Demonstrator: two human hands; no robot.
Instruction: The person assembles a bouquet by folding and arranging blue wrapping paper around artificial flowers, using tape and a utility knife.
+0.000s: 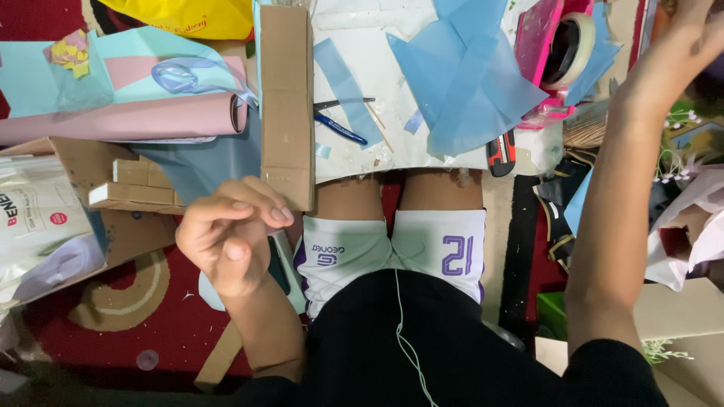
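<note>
Left hand [230, 237], fingers curled loosely with nothing in them, hovers just below the end of a long flat corrugated cardboard strip [286, 105] lying on the white surface [362, 162]. Right hand [690, 30] reaches to the upper right edge, its fingers cut off, grip indeterminable. Translucent blue paper sheets [464, 75] lie creased beside a matte pink roll [121, 119].

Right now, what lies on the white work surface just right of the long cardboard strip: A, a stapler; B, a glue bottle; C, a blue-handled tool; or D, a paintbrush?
C: a blue-handled tool lies on the white surface, just right of the cardboard strip.
</note>
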